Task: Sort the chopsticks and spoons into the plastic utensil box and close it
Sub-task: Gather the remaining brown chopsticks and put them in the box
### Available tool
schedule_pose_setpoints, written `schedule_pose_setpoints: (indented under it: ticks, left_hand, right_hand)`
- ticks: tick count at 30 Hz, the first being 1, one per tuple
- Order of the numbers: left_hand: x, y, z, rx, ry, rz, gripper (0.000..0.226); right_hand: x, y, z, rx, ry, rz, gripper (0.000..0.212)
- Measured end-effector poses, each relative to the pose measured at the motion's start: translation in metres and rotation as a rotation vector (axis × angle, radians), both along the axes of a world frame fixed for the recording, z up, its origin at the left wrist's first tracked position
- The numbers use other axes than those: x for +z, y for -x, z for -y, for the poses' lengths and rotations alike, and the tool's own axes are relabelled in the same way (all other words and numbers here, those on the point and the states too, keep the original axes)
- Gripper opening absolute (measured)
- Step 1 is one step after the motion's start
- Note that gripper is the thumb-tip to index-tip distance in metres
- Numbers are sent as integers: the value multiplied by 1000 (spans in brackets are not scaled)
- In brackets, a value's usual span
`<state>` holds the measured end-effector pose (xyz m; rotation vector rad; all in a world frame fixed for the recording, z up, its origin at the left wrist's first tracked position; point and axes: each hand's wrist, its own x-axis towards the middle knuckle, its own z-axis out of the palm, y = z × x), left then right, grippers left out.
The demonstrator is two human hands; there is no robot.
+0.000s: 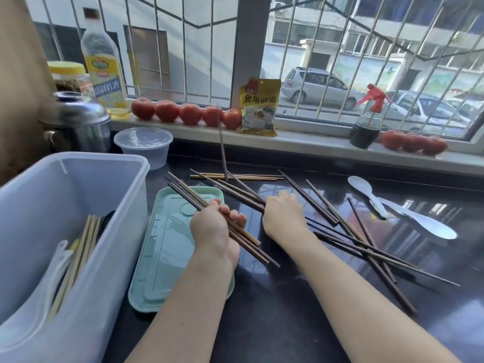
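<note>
The clear plastic utensil box stands open at the left, with light bamboo chopsticks and white spoons leaning inside. Its green lid lies flat beside it. My left hand grips a bundle of dark chopsticks above the lid. My right hand rests on the counter, its fingers curled around dark chopsticks that point away to the left. One dark chopstick stands nearly upright beyond it. Several dark chopsticks lie scattered at the right. Two white spoons lie further right.
A pair of light chopsticks lies across the counter at the back. A round clear container and a steel pot stand behind the box. Tomatoes, an oil bottle, a yellow packet and a spray bottle line the windowsill.
</note>
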<state>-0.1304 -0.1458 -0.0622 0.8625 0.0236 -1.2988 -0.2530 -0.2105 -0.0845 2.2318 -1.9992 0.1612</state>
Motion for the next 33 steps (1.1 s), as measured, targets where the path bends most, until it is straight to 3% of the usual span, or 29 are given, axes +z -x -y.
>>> schedule_pose_setpoints:
  ticks: [5, 7, 10, 15, 18, 22, 26, 28, 31, 32, 33]
  left_hand:
    - [3, 2, 0, -5, -12, 0, 16]
    - [3, 3, 0, -13, -14, 1, 16]
    - [2, 2, 1, -32, -6, -4, 15]
    - [0, 4, 2, -78, -11, 16, 17]
    - [-1, 9, 1, -110, 7, 48, 18]
    - [-2, 13, -2, -123, 29, 94, 17]
    - [-3, 18, -4, -149, 60, 111, 19]
    - [0, 21, -8, -178, 102, 78, 19]
    - [2, 26, -11, -188, 183, 70, 18]
    - [1, 27, -10, -186, 214, 62, 18]
    - [1, 29, -9, -182, 236, 49, 19]
  right_hand:
    - [-11, -12, 14, -8, 37, 79, 56]
    - [-12, -19, 18, 58, -14, 59, 51]
    - [-3, -22, 21, 188, -12, -41, 25]
    - [-1, -5, 19, 241, -87, -178, 35]
    - [-4, 0, 21, 232, -93, -150, 36]
    - [7, 8, 26, 242, 82, -6, 37]
    - [51, 37, 27, 179, 198, -24, 29]
    - [76, 48, 22, 133, 242, 111, 16]
    - [89, 44, -15, 189, 137, 688, 15]
    - [82, 37, -34, 232, 49, 755, 16]
    - [69, 28, -52, 266, -8, 686, 16]
